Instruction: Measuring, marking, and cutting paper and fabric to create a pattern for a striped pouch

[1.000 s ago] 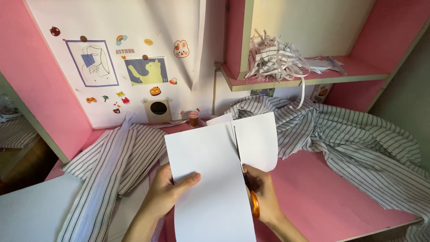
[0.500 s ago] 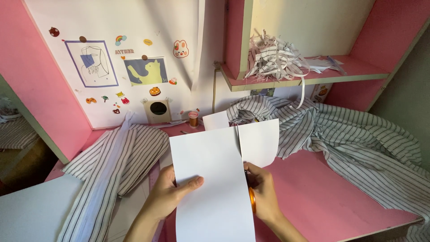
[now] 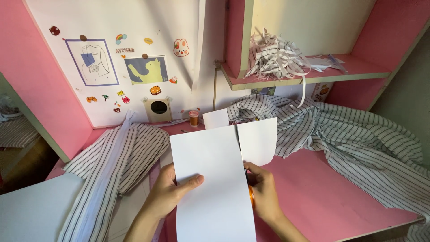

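The slit in the paper point(image 3: 215, 179) now runs a little farther up the sheet than it did a moment ago, and the narrow strip point(image 3: 258, 141) to the right of it stands freer from the wide part, so the cut looks well along with only a short uncut stretch left near the top edge. The left hand point(image 3: 168, 195) holds the wide part up over the pink counter point(image 3: 313, 188), thumb on the front and fingers closed behind it. The right hand point(image 3: 264, 192) is closed around orange scissors point(image 3: 251, 197), of which only a bit of handle shows; the blades are hidden behind the sheet, so I cannot tell how they stand. A striped shirt point(image 3: 354, 134) sprawls over the counter to the right and behind, with another striped piece point(image 3: 116, 157) to the left, both near the paper's lower edge but not touching it as far as I can see. A heap of paper shreds point(image 3: 275, 58) lies on the shelf point(image 3: 309, 77) above, one strip dangling down. A small spool point(image 3: 193, 118) stands at the wall, beneath stickers and pictures.
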